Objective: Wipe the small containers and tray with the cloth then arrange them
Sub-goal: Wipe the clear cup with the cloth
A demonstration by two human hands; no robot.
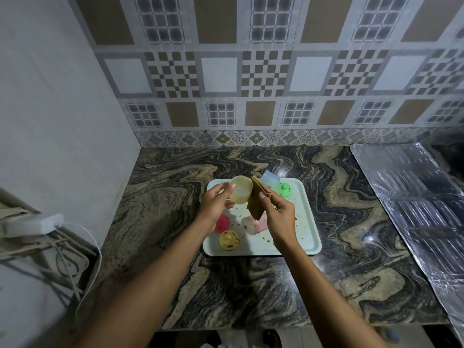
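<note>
A pale tray [308, 229] with brown crumbs and smears lies on the marbled counter. Above it, my left hand [216, 209] holds a small yellowish translucent container [241, 193] tilted on its side. My right hand [278, 217] pinches a brown cloth [257, 202] that hangs down beside the container. On the tray lie a green lid [283, 190], a red lid [222, 223], a yellow lid [228, 239], a pink container [258, 225] partly behind my right hand, and a blue translucent container [271, 177] at the far edge.
A sheet of shiny foil [416, 197] covers the counter at the right. The tiled wall [251, 96] stands behind the counter. A white adapter with cables [47, 223] sits off the counter's left edge.
</note>
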